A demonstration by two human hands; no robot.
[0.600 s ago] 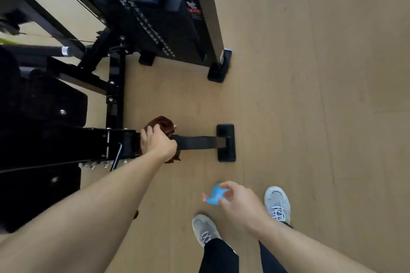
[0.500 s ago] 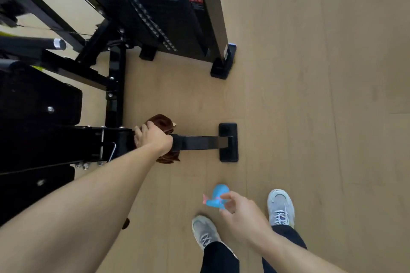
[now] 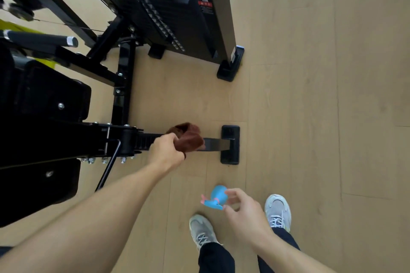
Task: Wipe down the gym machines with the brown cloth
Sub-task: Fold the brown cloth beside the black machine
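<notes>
My left hand grips the bunched brown cloth and presses it onto the black floor rail of the gym machine, between the seat frame and the rail's end foot. The cloth drapes over the top of the rail. Lower right, my right hand holds a small blue spray bottle with a pink trigger above the floor, away from the machine.
The black weight stack tower stands at the top with its foot on the floor. Black seat pads and a grey-tipped handle bar fill the left. My two grey shoes stand on the wooden floor, which extends to the right.
My left hand has slid the brown cloth to the right along the rail, away from the seat frame and toward the end foot. The right hand still holds the spray bottle.
</notes>
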